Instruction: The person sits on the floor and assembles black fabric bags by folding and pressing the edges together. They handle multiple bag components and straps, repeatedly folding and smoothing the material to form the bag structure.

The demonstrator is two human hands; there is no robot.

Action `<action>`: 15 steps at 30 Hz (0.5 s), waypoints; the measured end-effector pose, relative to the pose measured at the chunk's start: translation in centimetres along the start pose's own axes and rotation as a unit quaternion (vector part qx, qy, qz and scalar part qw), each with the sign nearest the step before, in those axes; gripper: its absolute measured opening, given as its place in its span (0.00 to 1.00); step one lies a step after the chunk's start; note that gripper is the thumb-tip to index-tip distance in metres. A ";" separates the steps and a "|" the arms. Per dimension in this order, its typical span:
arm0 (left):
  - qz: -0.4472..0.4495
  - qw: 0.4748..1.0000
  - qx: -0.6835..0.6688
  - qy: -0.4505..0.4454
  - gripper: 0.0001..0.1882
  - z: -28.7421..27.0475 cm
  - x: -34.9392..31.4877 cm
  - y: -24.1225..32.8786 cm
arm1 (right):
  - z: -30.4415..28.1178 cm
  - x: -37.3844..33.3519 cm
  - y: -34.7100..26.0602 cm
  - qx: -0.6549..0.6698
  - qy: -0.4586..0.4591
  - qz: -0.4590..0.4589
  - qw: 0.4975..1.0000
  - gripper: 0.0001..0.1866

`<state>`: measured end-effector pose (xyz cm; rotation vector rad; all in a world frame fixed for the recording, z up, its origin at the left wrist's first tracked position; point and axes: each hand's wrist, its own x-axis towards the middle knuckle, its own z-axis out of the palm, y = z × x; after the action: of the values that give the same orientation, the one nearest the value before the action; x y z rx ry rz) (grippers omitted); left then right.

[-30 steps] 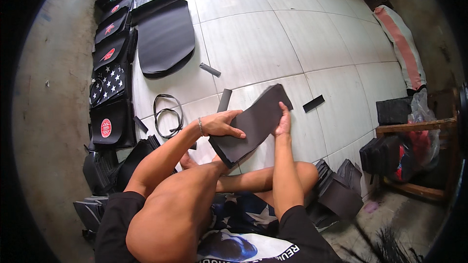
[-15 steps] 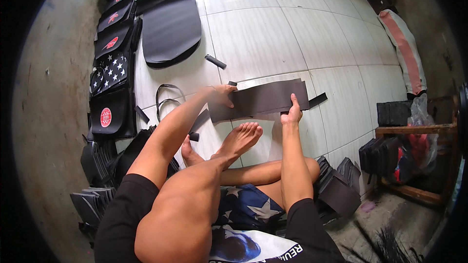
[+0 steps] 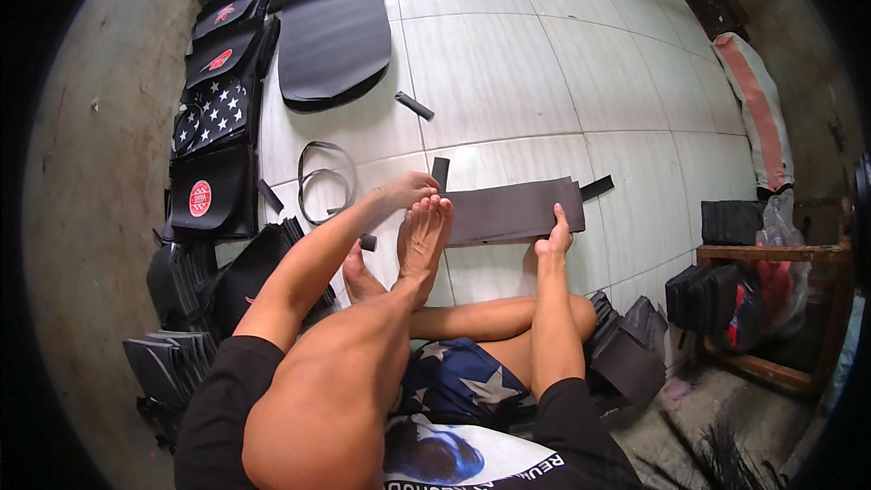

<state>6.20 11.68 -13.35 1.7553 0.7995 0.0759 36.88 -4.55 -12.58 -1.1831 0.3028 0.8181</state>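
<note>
A long dark brown-grey strip of sheet material (image 3: 513, 211), seemingly of more than one layer, stretches between my hands above the tiled floor. My right hand (image 3: 555, 234) grips its right end, thumb on top and fingers underneath. At the strip's left end my left hand (image 3: 410, 189) has its fingers bunched beside the upper corner; what they pinch is hidden. My raised bare foot (image 3: 425, 231) overlaps that left end with its toes. A short black piece (image 3: 441, 172) lies just past my left fingertips. Another black piece (image 3: 597, 187) sticks out beyond the right end.
Black flap panels (image 3: 213, 191), some with red emblems, line the left wall. A large black rounded panel (image 3: 334, 41) lies farther off. A looped strap (image 3: 327, 183) and a small black roll (image 3: 415, 105) are on the floor. At right stands a wooden rack (image 3: 776, 253).
The strip has shifted slightly down and right. My foot has lifted onto its left end. My left hand has drawn its fingers together at the corner, uncovering the short black piece.
</note>
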 end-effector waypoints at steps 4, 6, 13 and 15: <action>-0.002 0.995 -0.055 0.085 0.14 0.0 -1.0 0.2 | 0.2 -0.1 0.0 0.002 -0.006 0.005 1.000 0.21; -0.029 0.994 -0.048 0.094 0.14 -0.1 -1.3 0.5 | 0.4 -0.5 0.0 0.001 -0.009 0.008 1.000 0.21; -0.025 0.990 0.033 0.132 0.12 0.7 -2.0 1.7 | -0.2 -0.5 0.3 0.012 -0.009 0.002 1.000 0.22; 0.008 0.981 0.104 0.161 0.09 1.1 -1.9 1.6 | -0.6 -0.1 0.5 0.009 -0.014 0.001 1.000 0.23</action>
<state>6.04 9.52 -11.68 1.9761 1.0579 0.3019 36.55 -5.03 -13.09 -1.1537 0.2880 0.8320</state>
